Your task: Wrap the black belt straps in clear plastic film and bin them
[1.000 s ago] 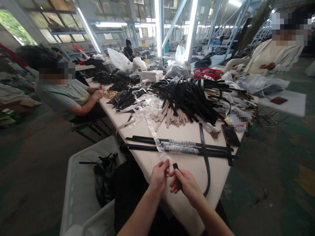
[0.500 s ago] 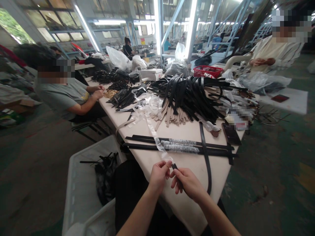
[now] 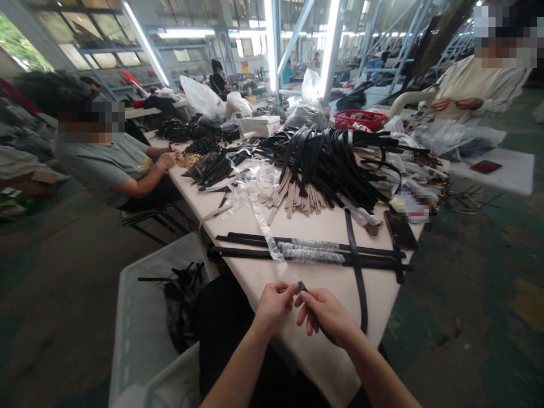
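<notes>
Where my two hands meet above the near edge of the pale table (image 3: 382, 294), item one: a black strap (image 3: 302, 287), single, its tip standing just clear of the right fingers. Right hand (image 3: 325, 314), one: thumb and fingers clasped round that strap close to its end, presumably so the tip is steadied and offered to the other hand. Left hand (image 3: 274, 306), one: thumb and forefinger drawn together at the tip, seemingly for fine work; whether they grip the strap or something thin upon it, I cannot tell. Tape strip (image 3: 264, 229), one, whitish, running from the crumpled white ribbon (image 3: 267, 175) towards my left hand, probably kept within easy reach. Wrinkled white bands, two: upper (image 3: 325, 245) and lower (image 3: 314, 258), around black straps laid crosswise; straps overlapping, number uncertain. Loose strap (image 3: 351, 238), one, crossing these and curving down near my right wrist. Strap heap (image 3: 331, 158), one, too tangled to count, likely set behind to leave working space in front. Dark flat phone-like object (image 3: 400, 229), one. White box (image 3: 260, 126), one. Red basket (image 3: 346, 122), one. White bin (image 3: 138, 340) at my left, one, holding dark pieces (image 3: 182, 314), uncounted.
</notes>
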A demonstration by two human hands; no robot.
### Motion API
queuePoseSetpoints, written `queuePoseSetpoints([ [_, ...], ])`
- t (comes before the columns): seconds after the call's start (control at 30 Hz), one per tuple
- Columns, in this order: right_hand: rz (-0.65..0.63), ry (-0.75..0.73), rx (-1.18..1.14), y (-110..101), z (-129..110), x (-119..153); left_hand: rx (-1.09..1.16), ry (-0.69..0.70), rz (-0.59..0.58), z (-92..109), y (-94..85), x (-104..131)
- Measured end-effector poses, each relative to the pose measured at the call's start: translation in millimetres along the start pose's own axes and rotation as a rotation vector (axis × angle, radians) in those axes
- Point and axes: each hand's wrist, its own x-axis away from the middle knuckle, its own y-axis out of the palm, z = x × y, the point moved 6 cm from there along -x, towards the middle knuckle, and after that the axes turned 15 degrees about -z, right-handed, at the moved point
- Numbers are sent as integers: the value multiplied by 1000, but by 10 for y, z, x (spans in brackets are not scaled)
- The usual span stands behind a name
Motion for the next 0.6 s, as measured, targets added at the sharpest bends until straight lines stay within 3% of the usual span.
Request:
queuePoseSetpoints([
  [0.1, -8, 15, 70, -4, -55, 32, -14, 2, 1, -2, -26, -10],
  [0.27, 1, 62, 215, -93, -49, 231, 7, 34, 107, 82, -186, -1],
  [0.47, -13, 121, 328, -197, -156, 322, -97, -108, -125, -34, 19, -2],
  [0.6, 22, 77, 640, -270, -399, 514, -25, -26, 22, 28, -170, -11],
])
